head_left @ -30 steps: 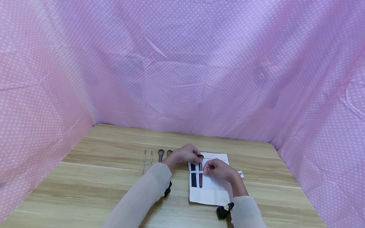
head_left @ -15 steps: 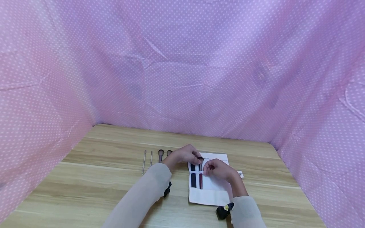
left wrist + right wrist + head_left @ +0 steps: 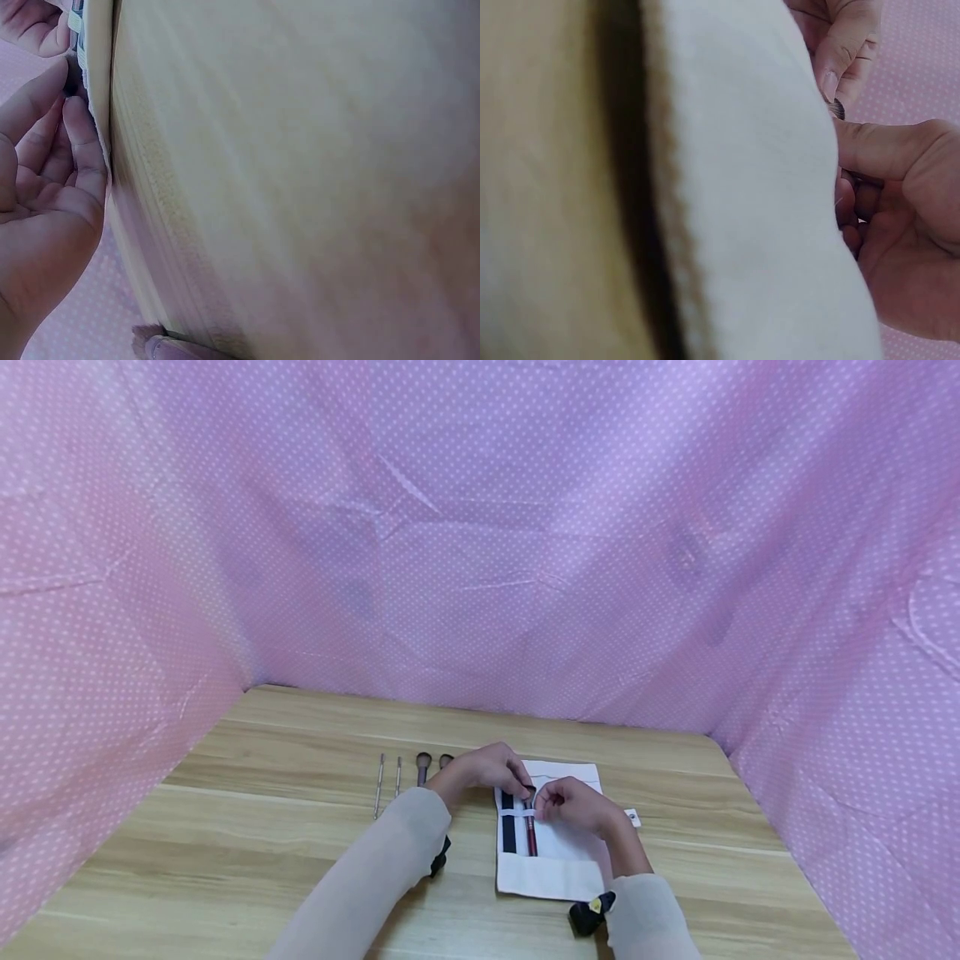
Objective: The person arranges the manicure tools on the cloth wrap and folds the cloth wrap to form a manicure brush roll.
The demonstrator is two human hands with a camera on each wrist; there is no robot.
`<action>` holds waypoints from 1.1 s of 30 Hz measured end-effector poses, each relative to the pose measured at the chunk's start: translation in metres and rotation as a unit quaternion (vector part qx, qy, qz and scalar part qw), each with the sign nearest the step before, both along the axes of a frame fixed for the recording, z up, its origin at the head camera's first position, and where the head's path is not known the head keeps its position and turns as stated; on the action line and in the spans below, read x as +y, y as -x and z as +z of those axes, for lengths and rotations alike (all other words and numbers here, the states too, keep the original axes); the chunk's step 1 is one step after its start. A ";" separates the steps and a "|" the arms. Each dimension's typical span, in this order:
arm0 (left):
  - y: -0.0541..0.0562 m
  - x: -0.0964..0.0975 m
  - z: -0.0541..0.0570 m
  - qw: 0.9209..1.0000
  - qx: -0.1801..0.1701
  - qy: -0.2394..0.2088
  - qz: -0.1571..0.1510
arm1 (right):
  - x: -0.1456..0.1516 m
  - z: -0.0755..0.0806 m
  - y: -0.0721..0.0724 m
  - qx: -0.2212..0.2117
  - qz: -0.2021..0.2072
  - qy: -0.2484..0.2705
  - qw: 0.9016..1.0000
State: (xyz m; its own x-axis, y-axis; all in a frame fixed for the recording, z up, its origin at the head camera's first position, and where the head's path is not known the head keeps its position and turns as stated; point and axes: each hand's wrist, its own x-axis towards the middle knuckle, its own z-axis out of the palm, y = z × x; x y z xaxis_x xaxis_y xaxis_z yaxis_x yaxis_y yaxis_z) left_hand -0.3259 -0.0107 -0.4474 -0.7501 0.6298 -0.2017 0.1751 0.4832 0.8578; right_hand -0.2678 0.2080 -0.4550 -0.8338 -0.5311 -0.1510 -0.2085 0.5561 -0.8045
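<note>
A white cloth brush roll (image 3: 551, 878) lies unrolled on the table in the head view. My left hand (image 3: 491, 768) pinches a makeup brush (image 3: 532, 839) near its dark head. The brush's dark red handle runs under a white elastic band (image 3: 512, 812) and down to the edge of the roll's lower pocket. My right hand (image 3: 577, 806), fingers curled, pinches the band just right of the brush. Left of the brush, a flat black strip (image 3: 509, 835) shows beneath the band. In the left wrist view, my left fingers (image 3: 85, 135) close around the dark bristles.
Left of the roll, two thin metal tools (image 3: 378, 787) and a dark makeup brush (image 3: 423, 767) lie side by side on the wooden table (image 3: 225, 852). Another brush (image 3: 446, 761) is mostly hidden by my left wrist. Pink dotted cloth (image 3: 480, 568) walls the table.
The brush has slid down through the band toward me, its handle end reaching the pocket, and my left fingers moved down with it. My right hand has stayed at the band.
</note>
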 end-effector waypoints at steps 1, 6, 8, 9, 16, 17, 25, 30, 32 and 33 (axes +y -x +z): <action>0.000 0.000 0.000 1.000 0.001 0.001 -0.002 | 0.000 0.000 0.000 0.001 0.001 -0.001 1.000; 0.000 0.000 -0.002 1.000 0.008 0.002 -0.012 | 0.000 0.000 -0.001 0.006 0.003 -0.005 1.000; -0.001 0.000 -0.003 1.000 0.011 0.003 -0.018 | 0.000 0.000 -0.001 0.004 0.002 -0.005 1.000; -0.001 0.000 -0.003 1.000 0.013 0.003 -0.021 | 0.000 0.000 -0.002 0.003 0.002 -0.005 1.000; -0.002 0.002 -0.007 0.999 0.020 0.010 -0.023 | 0.005 0.005 -0.004 0.007 0.010 -0.002 1.000; -0.002 0.002 -0.007 0.999 0.021 0.010 -0.022 | 0.006 0.007 -0.004 0.009 0.011 -0.001 1.000; -0.006 0.004 -0.004 1.000 0.026 0.007 -0.013 | 0.016 0.017 -0.008 0.046 0.013 -0.019 0.999; -0.006 0.004 -0.006 1.000 0.024 0.000 -0.011 | 0.025 0.020 -0.010 0.059 0.003 -0.056 0.997; -0.007 0.004 -0.007 1.000 0.021 -0.001 -0.009 | 0.028 0.021 -0.011 0.053 -0.003 -0.064 0.997; -0.007 0.004 -0.007 1.000 0.020 -0.002 -0.007 | 0.029 0.021 -0.012 0.050 -0.005 -0.066 0.997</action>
